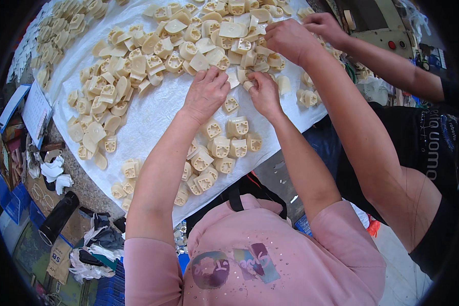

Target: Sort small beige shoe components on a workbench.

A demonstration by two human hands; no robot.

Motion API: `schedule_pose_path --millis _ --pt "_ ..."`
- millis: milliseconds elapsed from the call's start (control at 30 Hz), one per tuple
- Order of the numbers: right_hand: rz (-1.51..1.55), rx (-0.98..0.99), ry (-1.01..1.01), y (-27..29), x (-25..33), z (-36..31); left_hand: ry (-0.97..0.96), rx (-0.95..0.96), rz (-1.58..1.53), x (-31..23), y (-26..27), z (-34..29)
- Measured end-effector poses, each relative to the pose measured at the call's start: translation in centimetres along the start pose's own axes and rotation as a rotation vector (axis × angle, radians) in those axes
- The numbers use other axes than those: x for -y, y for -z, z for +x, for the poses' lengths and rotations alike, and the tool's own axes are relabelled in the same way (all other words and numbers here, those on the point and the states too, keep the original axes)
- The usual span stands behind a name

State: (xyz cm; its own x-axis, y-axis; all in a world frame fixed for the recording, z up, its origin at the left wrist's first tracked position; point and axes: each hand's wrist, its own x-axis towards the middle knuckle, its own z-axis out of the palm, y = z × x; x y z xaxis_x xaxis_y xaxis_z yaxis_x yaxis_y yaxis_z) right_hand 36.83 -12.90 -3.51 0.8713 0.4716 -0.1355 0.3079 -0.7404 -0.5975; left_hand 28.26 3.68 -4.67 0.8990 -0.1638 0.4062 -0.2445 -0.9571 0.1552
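Cream moulded plastic pieces, D-shaped blocks with hollow ends that look like shoe heels, lie in a wide heap [153, 58] on a white sheet [153, 115]. My left hand [207, 93] reaches the heap's near edge, its fingers bent and close together; whatever is under the fingertips is hidden. Just to its right, my right hand [264, 94] pinches a small cream plastic piece [248, 85] between thumb and fingers. A single hollow block [230, 105] sits on the sheet between my hands. Nearer to me, several blocks [220, 147] form a loose group, many with hollow ends up.
At the right, a co-worker in black has one hand [293, 41] over the heap and another hand [325, 28] beyond it. Left of the sheet are a clipboard with paper [36, 113], a black cylinder [58, 218] and crumpled bags [89, 262]. A machine with a red button [391, 45] stands far right.
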Motion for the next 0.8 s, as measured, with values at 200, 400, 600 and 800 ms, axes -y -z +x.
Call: schedule_pose_path --millis 200,400,600,800 --pt "0.123 0.109 0.023 0.8 1.8 -0.9 0.217 -0.048 -0.242 0.6 1.6 -0.8" --pt "0.015 0.188 0.239 1.4 4.0 -2.1 0.592 0.194 -0.405 1.3 6.4 -4.5" --pt "-0.443 0.304 0.459 -1.9 6.2 -2.8 0.746 0.404 -0.34 1.7 6.9 -5.2" --pt "-0.407 0.323 0.5 -1.7 5.8 -3.4 0.695 0.45 -0.258 1.4 5.8 -5.7"
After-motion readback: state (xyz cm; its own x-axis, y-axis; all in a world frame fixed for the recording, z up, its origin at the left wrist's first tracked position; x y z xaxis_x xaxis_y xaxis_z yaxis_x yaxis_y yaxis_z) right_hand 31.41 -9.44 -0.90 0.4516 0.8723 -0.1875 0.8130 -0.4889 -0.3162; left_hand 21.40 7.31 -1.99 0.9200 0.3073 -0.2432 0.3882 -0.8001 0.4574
